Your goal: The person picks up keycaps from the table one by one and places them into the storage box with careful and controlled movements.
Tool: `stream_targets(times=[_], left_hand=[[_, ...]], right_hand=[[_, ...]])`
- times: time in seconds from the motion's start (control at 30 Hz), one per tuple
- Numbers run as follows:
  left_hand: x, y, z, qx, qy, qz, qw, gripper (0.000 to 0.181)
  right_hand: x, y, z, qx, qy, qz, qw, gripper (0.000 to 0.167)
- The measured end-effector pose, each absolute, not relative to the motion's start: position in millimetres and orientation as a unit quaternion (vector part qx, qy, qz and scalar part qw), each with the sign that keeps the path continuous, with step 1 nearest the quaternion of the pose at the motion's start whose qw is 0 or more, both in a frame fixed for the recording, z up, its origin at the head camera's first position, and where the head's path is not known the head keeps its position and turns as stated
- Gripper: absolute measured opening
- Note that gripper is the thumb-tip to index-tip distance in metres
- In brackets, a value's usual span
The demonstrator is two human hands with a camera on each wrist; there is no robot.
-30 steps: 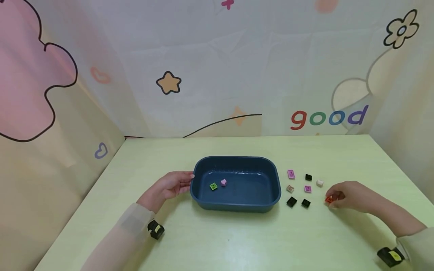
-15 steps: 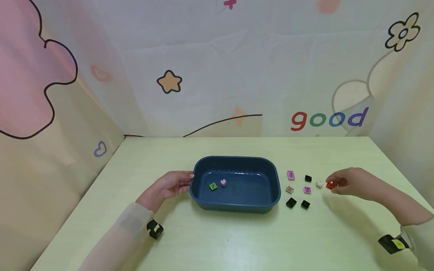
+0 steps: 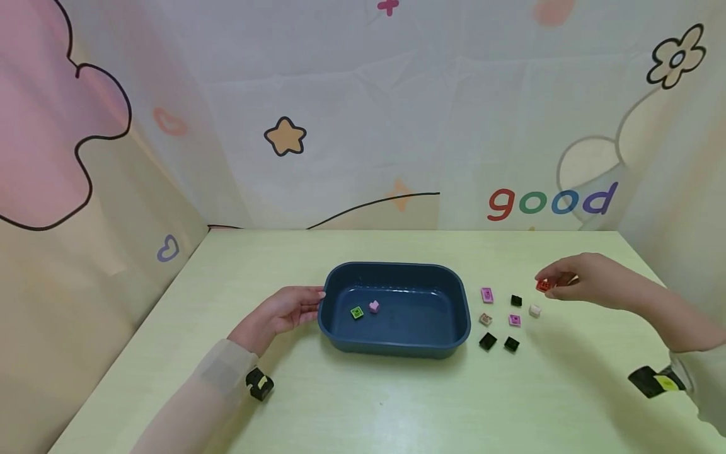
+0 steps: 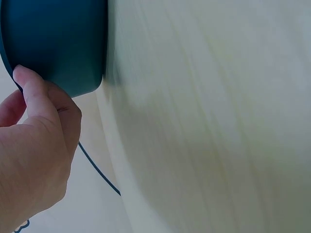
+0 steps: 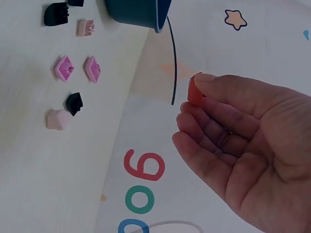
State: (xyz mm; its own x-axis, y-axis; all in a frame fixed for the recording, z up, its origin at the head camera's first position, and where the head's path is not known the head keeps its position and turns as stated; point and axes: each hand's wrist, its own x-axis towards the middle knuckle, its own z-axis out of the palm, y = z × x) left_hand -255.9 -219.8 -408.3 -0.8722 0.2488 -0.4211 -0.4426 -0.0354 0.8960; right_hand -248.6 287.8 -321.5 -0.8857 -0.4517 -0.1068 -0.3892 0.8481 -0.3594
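You are at a small curtained-off work spot; you cannot tell what building holds it. Cartoon-printed fabric (image 3: 363,120), with an orange star (image 3: 285,136) and the word "good" (image 3: 532,202), hangs behind your pale surface (image 3: 397,410) and along both its sides.

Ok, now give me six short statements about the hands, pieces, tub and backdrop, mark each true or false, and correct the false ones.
1. The right hand pinches a red piece. True.
2. The left hand touches the blue tub. True.
3. The blue tub holds three pieces. False: it holds two, a green piece and a pink piece.
4. Three black pieces lie on the table. True.
5. The red piece lies on the table. False: the right hand holds it above the table.
6. The coloured word reads "great". False: the backdrop shows the word "good".
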Motion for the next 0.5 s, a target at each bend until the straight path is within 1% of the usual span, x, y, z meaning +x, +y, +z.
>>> stream_targets(times=[0.2, 0.5], left_hand=[[-255.5, -219.4, -407.9, -0.069, 0.651, 0.718, 0.237, 0.047], [-256.4, -218.9, -408.1, -0.076, 0.656, 0.713, 0.234, 0.047]], right_hand=[[-252.6, 277.2, -305.8, -0.23, 0.958, -0.156, 0.073, 0.032], [-257.5, 250.1, -281.8, -0.251, 0.952, -0.166, 0.06, 0.031]])
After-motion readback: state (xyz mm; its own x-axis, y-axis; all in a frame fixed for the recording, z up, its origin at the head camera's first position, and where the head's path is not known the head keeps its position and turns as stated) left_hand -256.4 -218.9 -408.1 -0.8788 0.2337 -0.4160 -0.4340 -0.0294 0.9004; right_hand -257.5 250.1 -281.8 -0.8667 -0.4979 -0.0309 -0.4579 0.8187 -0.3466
